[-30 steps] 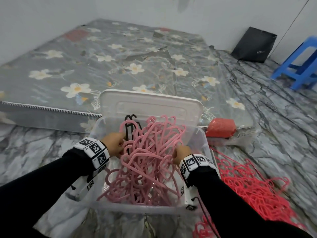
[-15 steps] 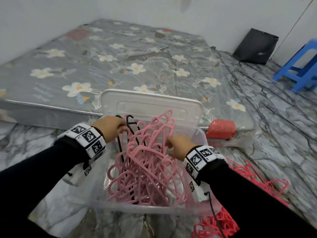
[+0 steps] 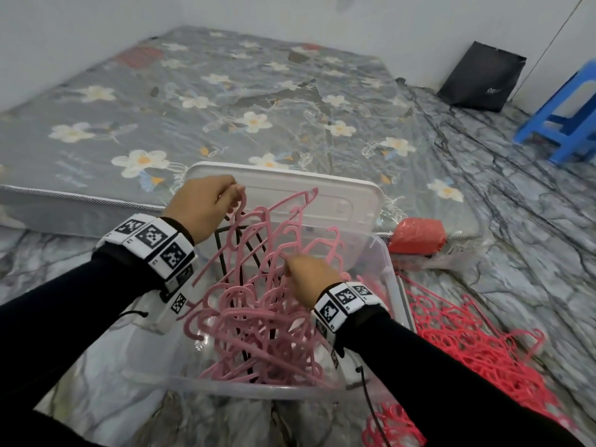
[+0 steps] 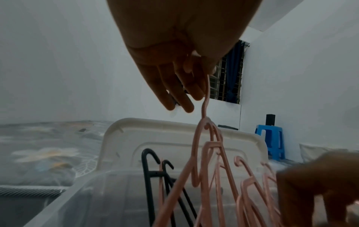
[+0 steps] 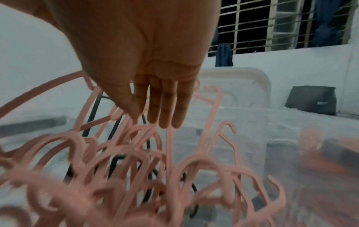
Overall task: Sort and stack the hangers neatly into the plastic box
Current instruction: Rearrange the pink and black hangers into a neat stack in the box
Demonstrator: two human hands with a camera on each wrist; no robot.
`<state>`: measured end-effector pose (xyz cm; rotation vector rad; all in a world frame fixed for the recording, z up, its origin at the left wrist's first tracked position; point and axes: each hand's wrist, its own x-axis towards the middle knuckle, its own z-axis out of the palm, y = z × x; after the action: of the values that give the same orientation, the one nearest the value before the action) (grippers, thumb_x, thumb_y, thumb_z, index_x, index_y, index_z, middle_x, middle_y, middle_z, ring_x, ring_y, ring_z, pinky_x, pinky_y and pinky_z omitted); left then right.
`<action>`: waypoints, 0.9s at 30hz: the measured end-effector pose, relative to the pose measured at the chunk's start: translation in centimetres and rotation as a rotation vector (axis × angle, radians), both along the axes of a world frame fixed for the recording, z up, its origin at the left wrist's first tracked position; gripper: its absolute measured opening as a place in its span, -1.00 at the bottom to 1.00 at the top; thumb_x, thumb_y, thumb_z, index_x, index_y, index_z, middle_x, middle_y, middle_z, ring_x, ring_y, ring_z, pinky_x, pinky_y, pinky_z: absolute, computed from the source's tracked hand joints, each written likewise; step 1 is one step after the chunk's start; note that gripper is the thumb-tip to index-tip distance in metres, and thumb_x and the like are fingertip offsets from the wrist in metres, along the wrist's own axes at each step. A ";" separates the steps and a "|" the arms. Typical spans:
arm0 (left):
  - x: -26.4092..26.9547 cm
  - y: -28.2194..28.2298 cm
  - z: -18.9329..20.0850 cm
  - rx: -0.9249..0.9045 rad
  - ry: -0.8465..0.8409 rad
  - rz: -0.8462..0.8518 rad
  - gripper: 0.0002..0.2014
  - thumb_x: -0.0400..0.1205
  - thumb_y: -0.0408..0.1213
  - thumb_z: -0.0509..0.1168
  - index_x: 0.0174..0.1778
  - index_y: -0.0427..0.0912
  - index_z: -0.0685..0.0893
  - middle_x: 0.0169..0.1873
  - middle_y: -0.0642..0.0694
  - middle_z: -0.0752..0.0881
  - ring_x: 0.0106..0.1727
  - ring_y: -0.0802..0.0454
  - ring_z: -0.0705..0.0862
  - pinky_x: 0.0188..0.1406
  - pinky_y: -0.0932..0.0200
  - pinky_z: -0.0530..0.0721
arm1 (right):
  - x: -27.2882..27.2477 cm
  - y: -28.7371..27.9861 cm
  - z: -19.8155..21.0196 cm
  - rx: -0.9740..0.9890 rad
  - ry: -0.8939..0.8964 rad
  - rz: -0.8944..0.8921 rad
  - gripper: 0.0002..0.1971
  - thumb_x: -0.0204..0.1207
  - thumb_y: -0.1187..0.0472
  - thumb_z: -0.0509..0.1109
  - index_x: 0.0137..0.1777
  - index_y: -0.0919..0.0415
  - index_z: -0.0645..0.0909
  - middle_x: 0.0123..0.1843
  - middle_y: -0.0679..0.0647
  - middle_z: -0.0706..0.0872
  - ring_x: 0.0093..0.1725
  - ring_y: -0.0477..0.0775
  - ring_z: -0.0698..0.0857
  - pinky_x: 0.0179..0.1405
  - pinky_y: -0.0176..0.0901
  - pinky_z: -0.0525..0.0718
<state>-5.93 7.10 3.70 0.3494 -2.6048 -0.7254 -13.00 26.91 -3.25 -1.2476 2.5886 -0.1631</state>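
Note:
A tangle of pink hangers (image 3: 258, 317) (image 5: 116, 169) stands in the clear plastic box (image 3: 258, 389) on the floor, with a few black hangers (image 3: 221, 253) (image 4: 147, 169) at its left rear. My left hand (image 3: 237, 196) (image 4: 202, 86) is raised above the box's left rear and pinches the hook of one pink hanger (image 4: 209, 153), which hangs partly out of the tangle. My right hand (image 3: 292, 267) (image 5: 155, 121) is lower, over the middle of the box; its straight fingers point down and touch the tops of the pink hangers.
The white lid (image 3: 338, 201) leans upright behind the box against a flowered mattress (image 3: 225, 108). A heap of red hangers (image 3: 467, 343) lies on the marble floor right of the box, with a red bag (image 3: 419, 235) beyond it. A blue stool (image 3: 567, 117) and a black bag (image 3: 480, 79) stand far right.
My left hand has risen from inside the box, drawing one pink hanger up by its hook. The right hand has shifted up and toward the middle of the tangle.

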 end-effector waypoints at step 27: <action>-0.9 1.8 2.1 0.129 0.067 -0.258 -0.86 0.69 -0.18 0.25 -0.04 -0.12 0.69 -0.18 0.21 0.73 -0.23 0.28 0.74 -0.18 0.19 0.69 | -4.4 1.4 9.8 -0.947 -0.050 -0.081 -0.94 0.56 0.22 0.40 -0.03 0.17 0.68 -0.16 -0.08 0.76 -0.12 -0.21 0.72 -0.01 -0.31 0.66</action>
<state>-6.81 8.93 5.76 0.0232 -2.5728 -0.9767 -17.38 28.32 6.58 -1.3260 2.5494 -1.5418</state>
